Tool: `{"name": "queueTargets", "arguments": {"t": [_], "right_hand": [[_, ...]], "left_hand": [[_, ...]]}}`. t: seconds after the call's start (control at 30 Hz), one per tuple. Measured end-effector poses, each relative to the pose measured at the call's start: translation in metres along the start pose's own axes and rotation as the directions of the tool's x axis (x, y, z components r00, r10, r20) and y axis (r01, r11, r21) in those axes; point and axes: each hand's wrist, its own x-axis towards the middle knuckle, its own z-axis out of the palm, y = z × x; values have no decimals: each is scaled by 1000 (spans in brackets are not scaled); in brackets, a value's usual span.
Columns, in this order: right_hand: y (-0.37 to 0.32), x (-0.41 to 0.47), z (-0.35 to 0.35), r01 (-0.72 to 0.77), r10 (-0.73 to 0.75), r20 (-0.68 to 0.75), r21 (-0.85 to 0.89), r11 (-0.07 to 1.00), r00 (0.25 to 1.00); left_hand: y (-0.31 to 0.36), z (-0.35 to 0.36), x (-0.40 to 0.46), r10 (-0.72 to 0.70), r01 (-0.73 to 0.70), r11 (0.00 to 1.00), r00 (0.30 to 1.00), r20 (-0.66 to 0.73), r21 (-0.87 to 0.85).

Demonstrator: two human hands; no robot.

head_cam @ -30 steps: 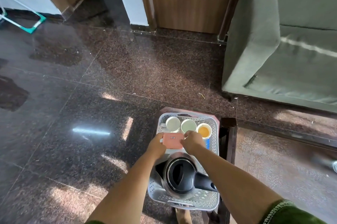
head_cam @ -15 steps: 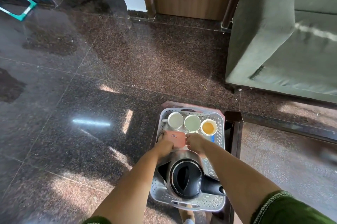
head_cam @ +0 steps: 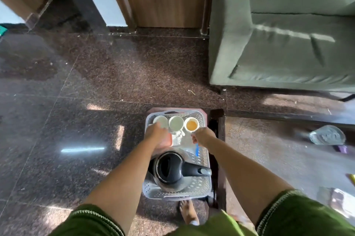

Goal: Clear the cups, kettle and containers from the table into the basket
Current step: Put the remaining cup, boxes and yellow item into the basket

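A grey perforated basket [head_cam: 203, 187] stands on a pinkish stool [head_cam: 204, 111] beside the table. At its far end are two empty white cups [head_cam: 161, 120] [head_cam: 176, 123] and a third cup [head_cam: 191, 124] with orange liquid. A black kettle [head_cam: 170, 171] fills the near end, handle pointing right. My left hand [head_cam: 156, 133] lies low in the basket over a pink container [head_cam: 169, 140], gripping it. My right hand [head_cam: 204, 136] hovers just right of it, fingers loosely curled and holding nothing. A blue item [head_cam: 196, 149] lies under that hand.
The dark-framed table [head_cam: 269, 149] runs along the basket's right side, with a glass dish [head_cam: 327, 135] and small items on it. A green sofa [head_cam: 278, 43] stands beyond. Dark polished floor [head_cam: 76, 120] spreads to the left. My bare foot [head_cam: 189, 212] is below the basket.
Both hands lowered the pink container into the basket between the cups and the kettle. My right hand has come off it and drawn to the right; the left stays on it.
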Motion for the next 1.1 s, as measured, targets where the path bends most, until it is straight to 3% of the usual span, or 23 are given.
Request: {"name": "queueTargets", "arguments": {"t": [0.1,0.17,0.4,0.6,0.77,0.9,1.1], "right_hand": [[29,-27,-34,47,-27,-218,89,995,976],[53,-49,-57,59,-38,-306,60,996,951],[182,-103,-136,-35,229,-518,358,933,824],[324,-129,-188,-113,461,-533,560,821,710],[417,-134,-218,-138,581,-529,655,743,619],[469,-127,-240,-155,623,-483,701,696,615],[521,-113,-263,-166,593,-492,664,729,637]], "left_hand": [[48,8,-23,112,-115,991,993,-45,-65],[83,24,-40,180,-184,978,982,-49,-96],[190,140,-115,432,-434,901,889,155,-18],[235,265,-163,373,-411,911,830,414,3],[264,347,-204,402,-455,890,795,455,10],[297,398,-227,391,-448,894,751,532,-24],[346,460,-248,404,-471,882,728,554,-26]]}}
